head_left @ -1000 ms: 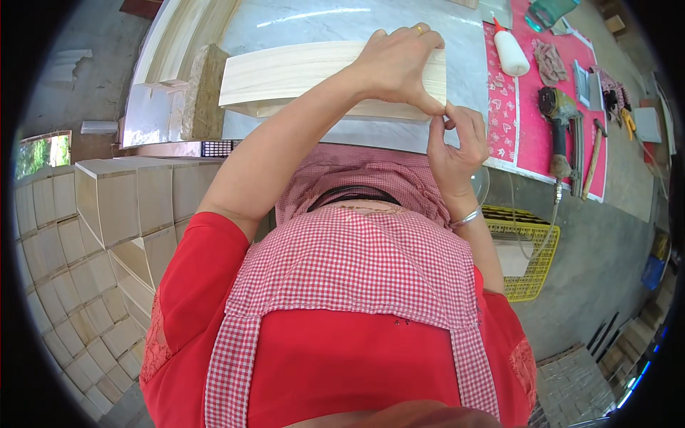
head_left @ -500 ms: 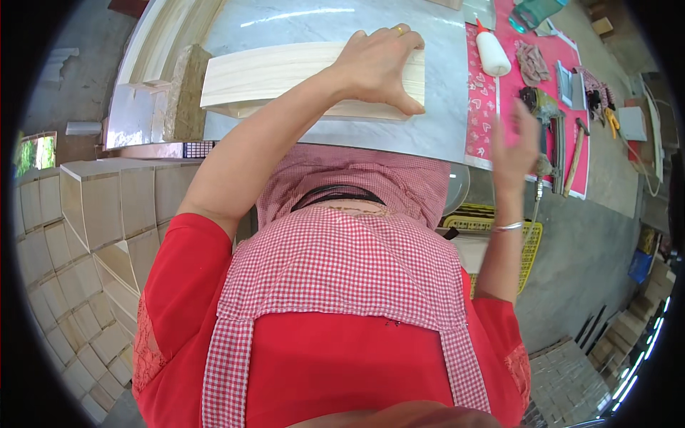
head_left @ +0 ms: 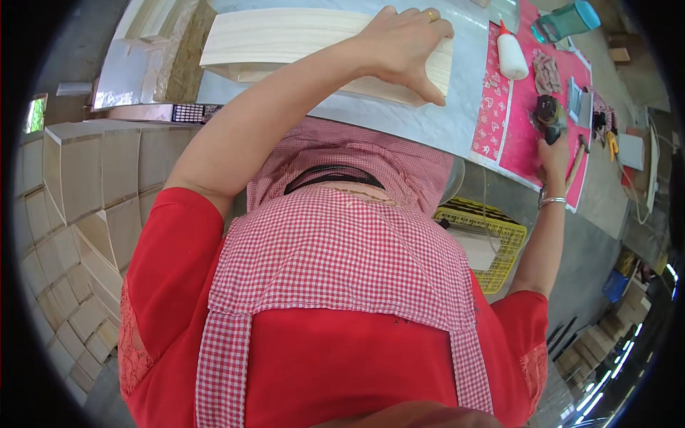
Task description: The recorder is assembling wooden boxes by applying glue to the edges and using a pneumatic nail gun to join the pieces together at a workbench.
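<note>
A long, pale wooden box (head_left: 285, 34) lies on the white marbled tabletop, and a dark gap shows under its top board at the left end. My left hand (head_left: 405, 48) spans the box's right end, fingers over the far edge and thumb on the near side. At the right, my right hand (head_left: 554, 155) is closed around the handle of an air nail gun (head_left: 548, 118) lying on the pink cloth. The palm side of that hand is hidden. A hammer (head_left: 578, 160) lies just right of it.
A white glue bottle (head_left: 511, 57) with a red tip, a crumpled rag (head_left: 547, 73) and a teal bottle (head_left: 567, 23) lie on the pink cloth (head_left: 517, 135). A rough particleboard block (head_left: 184, 60) stands left of the box. Below the table edge is a yellow basket (head_left: 510, 260); box stacks (head_left: 93, 175) stand left.
My right hand has moved right and closed on the nail gun's handle. The left hand stays on the box. The whole view has shifted slightly.
</note>
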`<state>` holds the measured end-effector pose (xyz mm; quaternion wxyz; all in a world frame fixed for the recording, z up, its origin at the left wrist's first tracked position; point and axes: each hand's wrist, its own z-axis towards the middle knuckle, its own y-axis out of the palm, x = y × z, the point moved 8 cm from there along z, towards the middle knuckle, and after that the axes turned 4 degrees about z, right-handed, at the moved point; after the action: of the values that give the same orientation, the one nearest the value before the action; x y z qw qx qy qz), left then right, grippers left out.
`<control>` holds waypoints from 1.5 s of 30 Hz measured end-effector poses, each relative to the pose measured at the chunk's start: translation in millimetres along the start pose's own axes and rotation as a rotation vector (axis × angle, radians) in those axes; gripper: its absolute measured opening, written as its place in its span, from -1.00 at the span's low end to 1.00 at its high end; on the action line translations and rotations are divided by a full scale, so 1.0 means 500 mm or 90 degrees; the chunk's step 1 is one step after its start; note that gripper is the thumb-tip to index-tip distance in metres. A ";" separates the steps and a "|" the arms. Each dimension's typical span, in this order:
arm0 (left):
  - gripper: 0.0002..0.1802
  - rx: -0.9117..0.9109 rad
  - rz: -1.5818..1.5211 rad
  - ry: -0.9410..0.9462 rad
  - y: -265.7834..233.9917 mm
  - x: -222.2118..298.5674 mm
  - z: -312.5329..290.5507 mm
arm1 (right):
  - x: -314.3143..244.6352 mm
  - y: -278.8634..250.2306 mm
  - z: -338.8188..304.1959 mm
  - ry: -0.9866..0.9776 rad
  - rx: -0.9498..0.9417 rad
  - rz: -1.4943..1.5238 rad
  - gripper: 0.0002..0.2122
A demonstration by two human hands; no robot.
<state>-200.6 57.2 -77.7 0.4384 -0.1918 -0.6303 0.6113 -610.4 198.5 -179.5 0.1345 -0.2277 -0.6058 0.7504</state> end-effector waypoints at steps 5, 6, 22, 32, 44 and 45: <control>-0.01 0.002 -0.017 0.032 -0.025 0.007 -0.008 | -0.098 -0.117 0.006 -0.008 -0.142 0.033 -0.66; -0.04 -0.021 -0.029 0.034 -0.046 0.013 -0.011 | -0.153 -0.151 -0.020 0.057 -0.197 0.079 -0.70; -0.14 0.012 0.071 -0.001 -0.048 0.017 -0.023 | -0.536 -0.334 -0.159 -0.269 -0.331 0.295 -0.64; -0.18 0.027 0.294 -0.112 -0.047 0.042 -0.034 | -0.551 -0.333 -0.158 -0.320 -0.334 0.300 -0.66; -0.19 -0.038 -0.049 0.026 -0.034 0.012 -0.016 | -0.555 -0.326 -0.149 -0.292 -0.334 0.254 -0.66; -0.13 0.000 -0.016 0.032 -0.018 0.007 -0.017 | -0.565 -0.329 -0.149 -0.311 -0.336 0.262 -0.66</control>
<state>-193.4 63.4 -69.4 0.4619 -0.1987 -0.6214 0.6008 -341.8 164.5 18.5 -0.2290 -0.1860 -0.7333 0.6126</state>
